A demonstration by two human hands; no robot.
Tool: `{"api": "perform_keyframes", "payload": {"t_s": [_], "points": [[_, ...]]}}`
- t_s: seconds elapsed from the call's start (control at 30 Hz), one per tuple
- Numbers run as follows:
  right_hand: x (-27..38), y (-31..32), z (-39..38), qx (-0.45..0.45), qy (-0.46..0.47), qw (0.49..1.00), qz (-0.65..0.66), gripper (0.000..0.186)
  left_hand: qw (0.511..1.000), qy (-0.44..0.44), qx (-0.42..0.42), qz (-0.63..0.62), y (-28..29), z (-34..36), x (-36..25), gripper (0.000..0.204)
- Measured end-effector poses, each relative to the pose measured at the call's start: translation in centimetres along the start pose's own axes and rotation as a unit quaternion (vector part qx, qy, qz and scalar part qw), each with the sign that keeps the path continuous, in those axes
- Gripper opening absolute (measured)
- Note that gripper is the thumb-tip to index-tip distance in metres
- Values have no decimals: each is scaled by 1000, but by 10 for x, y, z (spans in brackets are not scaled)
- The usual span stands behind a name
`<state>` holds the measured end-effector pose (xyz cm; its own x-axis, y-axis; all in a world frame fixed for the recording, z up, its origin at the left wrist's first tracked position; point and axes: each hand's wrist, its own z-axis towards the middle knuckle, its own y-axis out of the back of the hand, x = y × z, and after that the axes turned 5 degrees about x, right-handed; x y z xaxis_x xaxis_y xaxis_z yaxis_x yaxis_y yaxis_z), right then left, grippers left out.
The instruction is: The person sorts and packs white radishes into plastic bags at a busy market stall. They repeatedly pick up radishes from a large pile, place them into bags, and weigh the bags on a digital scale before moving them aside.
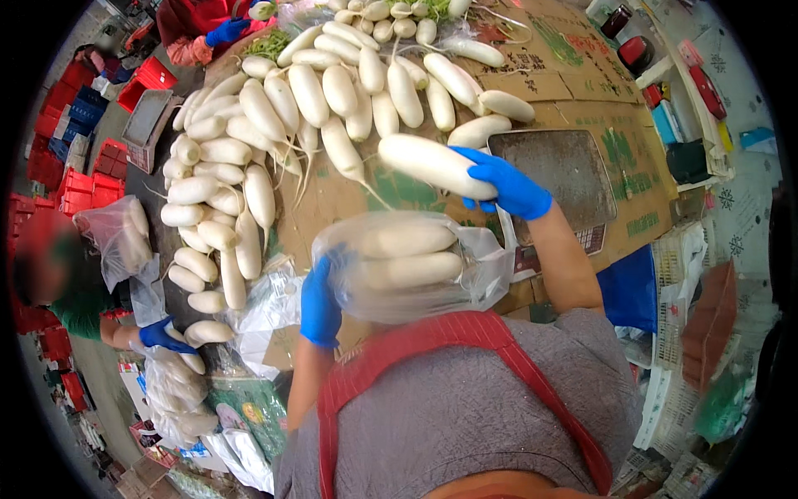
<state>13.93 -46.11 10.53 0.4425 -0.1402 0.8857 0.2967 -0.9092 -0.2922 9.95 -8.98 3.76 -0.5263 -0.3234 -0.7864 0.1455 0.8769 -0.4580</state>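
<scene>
A red apron [420,337] (pinstriped) tops a grey shirt [449,407], with blue gloves [517,187].

Long white radish [426,160] aslant, just beyond a translucent bag [489,270] around two similar radishes [413,270]

- On your far left you have stacked red plastic crates [108,160], with dark blue crates [86,110] beyond them.
- Nearer your table, at the upper left, you see a flat metal-topped weighing scale [148,116], and just behind it a red plastic tub [155,73].
- Across from you stands a person in a red apron [208,12], partly cut off by the upper edge.
- At your upper right, you see a dark bottle [616,21] and near it a rounded red-and-black object [636,55].
- Farther right of you lies a pale, snowflake-patterned surface [751,220].
- To your right, you have a blue panel [628,287], a reddish-brown sheet [709,326] and a crumpled green plastic bag [721,406].
</scene>
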Motion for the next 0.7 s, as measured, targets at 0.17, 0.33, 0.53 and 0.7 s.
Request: {"api": "perform_keyframes", "payload": {"t_s": [0.17,0.33,0.53,0.7], "points": [[-19,-50,-34,87,-13,991,-99,57,1000,-14,-14,6,-6,6,-2,49],[-97,-61,-10,144,22,976,-163,53,999,-51,6,-9,-14,-1,-9,48],[-103,-72,-26,53,-15,997,-57,51,999,-22,-44,-18,11,-15,-3,46],[-105,-57,-43,4,33,997,71,65,997,-41,-59,0,27,-23,-1,47]]}}
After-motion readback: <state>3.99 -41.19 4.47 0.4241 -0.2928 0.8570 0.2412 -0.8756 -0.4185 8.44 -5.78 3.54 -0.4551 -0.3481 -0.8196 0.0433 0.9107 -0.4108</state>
